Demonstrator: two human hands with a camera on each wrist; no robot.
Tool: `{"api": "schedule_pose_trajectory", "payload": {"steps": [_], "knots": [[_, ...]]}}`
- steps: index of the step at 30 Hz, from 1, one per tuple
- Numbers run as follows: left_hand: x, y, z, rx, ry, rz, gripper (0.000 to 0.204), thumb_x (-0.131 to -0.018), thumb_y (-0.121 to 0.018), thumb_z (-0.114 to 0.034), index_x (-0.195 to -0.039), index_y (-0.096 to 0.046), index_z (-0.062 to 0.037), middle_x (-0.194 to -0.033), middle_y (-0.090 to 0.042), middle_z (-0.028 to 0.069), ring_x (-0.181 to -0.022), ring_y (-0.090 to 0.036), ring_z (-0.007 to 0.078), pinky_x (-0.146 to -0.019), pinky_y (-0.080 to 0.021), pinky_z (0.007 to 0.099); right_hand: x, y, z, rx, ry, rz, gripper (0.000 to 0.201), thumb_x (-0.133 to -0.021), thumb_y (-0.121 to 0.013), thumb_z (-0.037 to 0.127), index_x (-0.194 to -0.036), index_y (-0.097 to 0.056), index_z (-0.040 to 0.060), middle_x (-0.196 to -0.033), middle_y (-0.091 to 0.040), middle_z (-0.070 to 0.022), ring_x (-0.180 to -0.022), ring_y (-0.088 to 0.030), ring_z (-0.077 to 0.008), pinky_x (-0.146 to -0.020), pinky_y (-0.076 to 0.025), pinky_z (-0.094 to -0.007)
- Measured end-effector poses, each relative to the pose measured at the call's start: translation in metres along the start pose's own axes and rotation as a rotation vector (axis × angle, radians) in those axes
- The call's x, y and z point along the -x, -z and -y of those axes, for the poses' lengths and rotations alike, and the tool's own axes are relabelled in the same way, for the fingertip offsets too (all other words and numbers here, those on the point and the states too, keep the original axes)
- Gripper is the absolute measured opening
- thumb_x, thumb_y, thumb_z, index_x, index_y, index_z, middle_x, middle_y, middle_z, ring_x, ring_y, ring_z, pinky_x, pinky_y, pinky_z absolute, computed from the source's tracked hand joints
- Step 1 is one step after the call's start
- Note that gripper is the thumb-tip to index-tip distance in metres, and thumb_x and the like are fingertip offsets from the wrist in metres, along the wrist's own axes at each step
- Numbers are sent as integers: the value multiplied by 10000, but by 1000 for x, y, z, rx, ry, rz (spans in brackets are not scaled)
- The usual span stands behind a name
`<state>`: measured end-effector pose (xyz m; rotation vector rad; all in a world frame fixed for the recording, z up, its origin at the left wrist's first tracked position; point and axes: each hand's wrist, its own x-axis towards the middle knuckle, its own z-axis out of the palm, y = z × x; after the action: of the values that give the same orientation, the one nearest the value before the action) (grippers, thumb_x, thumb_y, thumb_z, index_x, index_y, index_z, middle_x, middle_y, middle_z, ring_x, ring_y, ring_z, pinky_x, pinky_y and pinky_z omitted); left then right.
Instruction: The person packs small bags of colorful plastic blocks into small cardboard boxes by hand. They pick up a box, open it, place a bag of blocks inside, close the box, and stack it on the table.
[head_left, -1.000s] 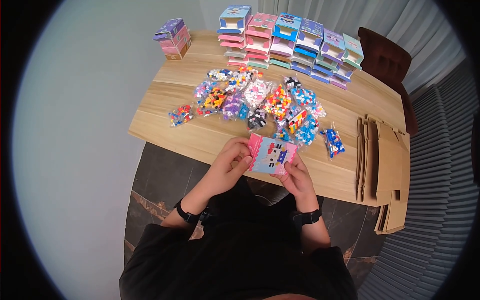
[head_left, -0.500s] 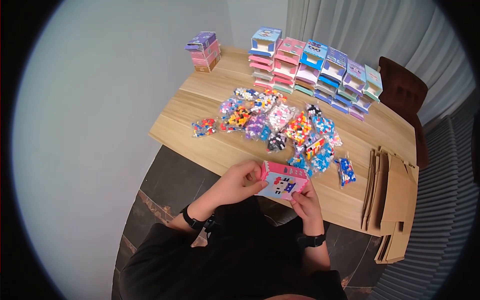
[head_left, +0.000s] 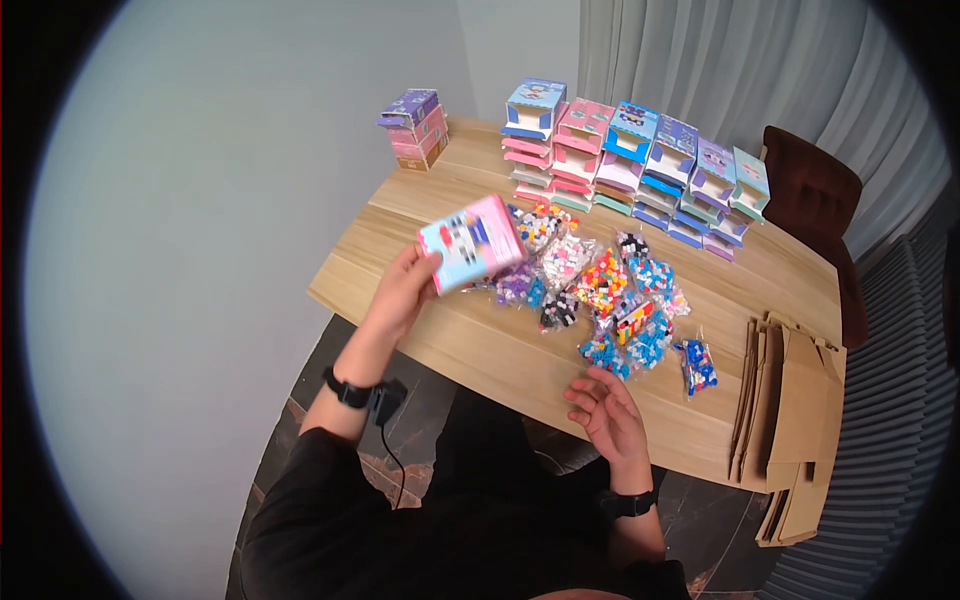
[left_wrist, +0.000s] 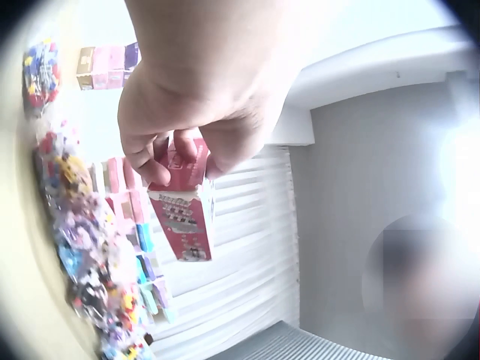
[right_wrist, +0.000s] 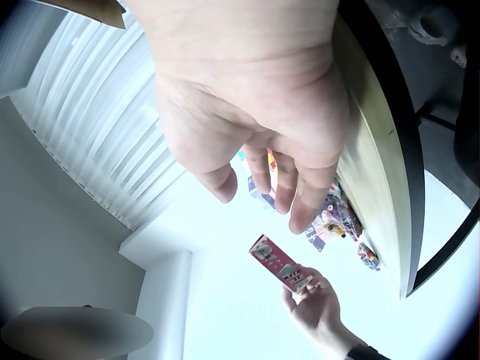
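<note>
My left hand (head_left: 402,292) grips one end of a small pink and light blue cardboard box (head_left: 472,245), held up over the left part of the table. A cartoon figure shows on the face turned upward in the head view. In the left wrist view, fingers and thumb pinch the box (left_wrist: 184,217) from two sides, and its narrow pink side faces the camera. My right hand (head_left: 612,415) holds nothing and hovers at the table's front edge, fingers loosely bent, close to several clear bags of coloured building blocks (head_left: 603,282).
Open, empty-looking small boxes (head_left: 585,150) stand stacked in columns at the back of the wooden table (head_left: 480,345). A shorter stack (head_left: 418,130) stands at the back left. Flattened brown cardboard (head_left: 795,410) leans at the right edge, near a lone bag of blue blocks (head_left: 698,366).
My left hand has carried the box away from my right hand, to the left and farther over the table. The right hand has let go of it. The head view has shifted too.
</note>
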<state>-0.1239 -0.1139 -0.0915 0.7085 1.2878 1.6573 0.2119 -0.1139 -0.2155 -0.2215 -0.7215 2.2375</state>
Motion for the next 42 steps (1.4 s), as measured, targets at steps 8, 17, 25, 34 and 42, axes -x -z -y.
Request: {"api": "schedule_pose_trajectory", "payload": {"steps": [8, 17, 25, 34, 42], "knots": [[-221, 102, 67, -8, 182, -209, 156, -955, -589, -220, -962, -578, -64, -739, -612, 8, -558, -569, 97, -453, -478, 210, 1, 1, 1, -28, 8, 13, 407, -1002, -493, 178, -1371, -427, 19, -1288, -545, -194, -1215, -547, -341, -948, -503, -435], [-313, 90, 67, -130, 318, -347, 144, -959, -593, -246, -1002, -586, -109, -831, -621, 1, -674, -600, 105, -553, -525, 220, 1, 1, 1, -61, -17, -18, 383, -998, -494, 166, -1341, -440, 5, -1270, -555, -203, -1190, -561, -346, -932, -503, -442], [-346, 92, 72, -230, 256, -421, 172, -941, -571, -181, -1074, -597, -75, -893, -668, 48, -706, -655, 137, -509, -532, 233, -1, 3, 1, -55, -65, -17, 368, -1000, -479, 147, -1333, -438, -6, -1263, -554, -211, -1184, -564, -347, -930, -502, -445], [-273, 29, 46, -1452, -487, -370, 376, -802, -671, -239, -1121, -605, -50, -1168, -592, 209, -1081, -587, 335, -897, -475, 463, 0, 3, 2, -72, -66, -18, 362, -1001, -479, 139, -1330, -445, -9, -1265, -550, -212, -1189, -561, -348, -936, -498, -441], [-301, 52, 61, -1635, -584, 90, 386, -834, -637, -158, -1207, -572, -88, -1257, -552, 191, -1153, -529, 397, -992, -430, 456, -1, 1, 2, -56, -59, -37, 363, -999, -477, 148, -1323, -441, -12, -1248, -562, -211, -1164, -576, -346, -926, -499, -446]]}}
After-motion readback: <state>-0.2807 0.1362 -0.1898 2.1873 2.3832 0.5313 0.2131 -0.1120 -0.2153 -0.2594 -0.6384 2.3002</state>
